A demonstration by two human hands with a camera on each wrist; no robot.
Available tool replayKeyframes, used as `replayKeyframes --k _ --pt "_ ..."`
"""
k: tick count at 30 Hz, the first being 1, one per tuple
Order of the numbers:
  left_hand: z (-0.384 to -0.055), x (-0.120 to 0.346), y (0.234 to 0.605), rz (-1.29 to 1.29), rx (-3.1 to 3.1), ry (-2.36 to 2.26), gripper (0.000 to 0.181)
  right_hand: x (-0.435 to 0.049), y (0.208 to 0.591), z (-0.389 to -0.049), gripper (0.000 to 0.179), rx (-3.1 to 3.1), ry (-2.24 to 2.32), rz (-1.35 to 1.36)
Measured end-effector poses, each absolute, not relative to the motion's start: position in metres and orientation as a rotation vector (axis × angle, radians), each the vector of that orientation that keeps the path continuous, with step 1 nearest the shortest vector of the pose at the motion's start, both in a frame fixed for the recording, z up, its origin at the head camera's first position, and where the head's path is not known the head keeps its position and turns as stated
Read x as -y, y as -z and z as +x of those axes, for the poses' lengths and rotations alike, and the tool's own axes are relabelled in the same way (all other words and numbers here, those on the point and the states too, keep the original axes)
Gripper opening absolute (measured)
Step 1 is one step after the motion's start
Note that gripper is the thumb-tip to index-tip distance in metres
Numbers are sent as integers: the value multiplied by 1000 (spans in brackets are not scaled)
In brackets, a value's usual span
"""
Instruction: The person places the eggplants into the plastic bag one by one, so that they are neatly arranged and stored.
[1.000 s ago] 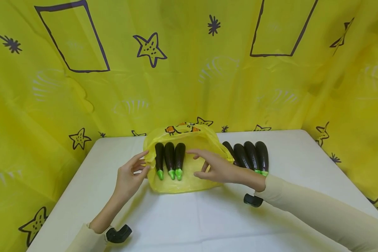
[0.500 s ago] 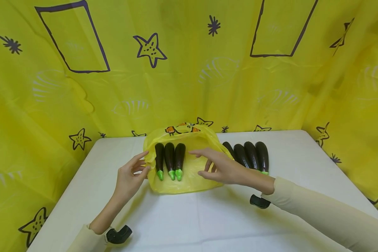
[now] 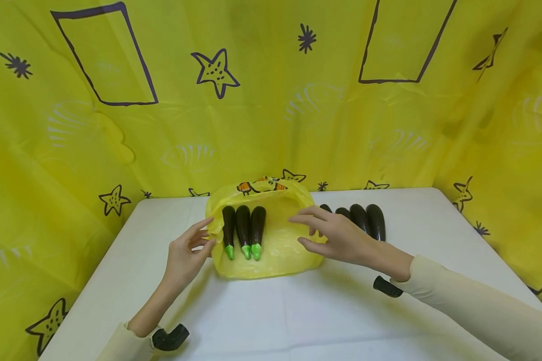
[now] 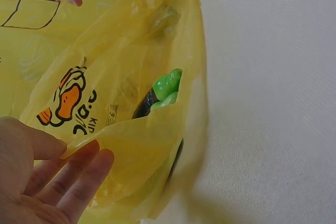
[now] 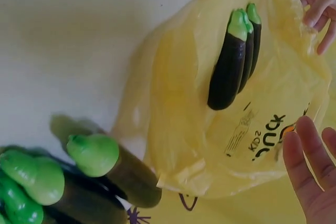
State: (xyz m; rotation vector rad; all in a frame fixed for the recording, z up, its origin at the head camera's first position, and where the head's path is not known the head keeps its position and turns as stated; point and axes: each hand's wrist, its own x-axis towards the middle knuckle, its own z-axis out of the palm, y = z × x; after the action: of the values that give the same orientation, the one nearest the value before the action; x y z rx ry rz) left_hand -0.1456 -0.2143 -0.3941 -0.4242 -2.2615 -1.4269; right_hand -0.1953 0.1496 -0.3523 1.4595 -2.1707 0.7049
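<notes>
A yellow plastic bag (image 3: 280, 255) lies with its mouth held wide and a cartoon duck print at its far side. Three dark eggplants (image 3: 242, 225) with green stems lie side by side inside it. My left hand (image 3: 187, 253) pinches the bag's left edge between thumb and fingers; the left wrist view shows the film (image 4: 131, 150) pulled up there. Over the bag's right side hovers my right hand (image 3: 339, 238), fingers spread and holding nothing. Beyond that hand, several more eggplants (image 3: 376, 220) lie in a row, partly hidden by it. Their green stems (image 5: 94, 153) show in the right wrist view.
A white-covered table (image 3: 244, 321) bears everything. Yellow curtains (image 3: 262, 120) printed with stars and shells stand close behind it and along both sides. A black wrist device (image 3: 170, 337) sits under the left forearm and another (image 3: 387, 287) under the right.
My right hand has moved right, from near the bagged eggplants toward the row outside, and now covers more of that row. My left hand has stayed at the bag's edge.
</notes>
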Motion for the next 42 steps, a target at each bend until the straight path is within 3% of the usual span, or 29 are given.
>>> replayKeyframes --k 19,29,42 --pt "-147 215 397 -430 2255 1442 53 -199 349 -210 57 2190 -796 1256" --pt "-147 215 397 -428 2257 1428 53 -224 360 -214 76 2349 -927 1002" --pt "-147 214 397 -417 2270 1427 53 -257 379 -217 79 2493 -963 788"
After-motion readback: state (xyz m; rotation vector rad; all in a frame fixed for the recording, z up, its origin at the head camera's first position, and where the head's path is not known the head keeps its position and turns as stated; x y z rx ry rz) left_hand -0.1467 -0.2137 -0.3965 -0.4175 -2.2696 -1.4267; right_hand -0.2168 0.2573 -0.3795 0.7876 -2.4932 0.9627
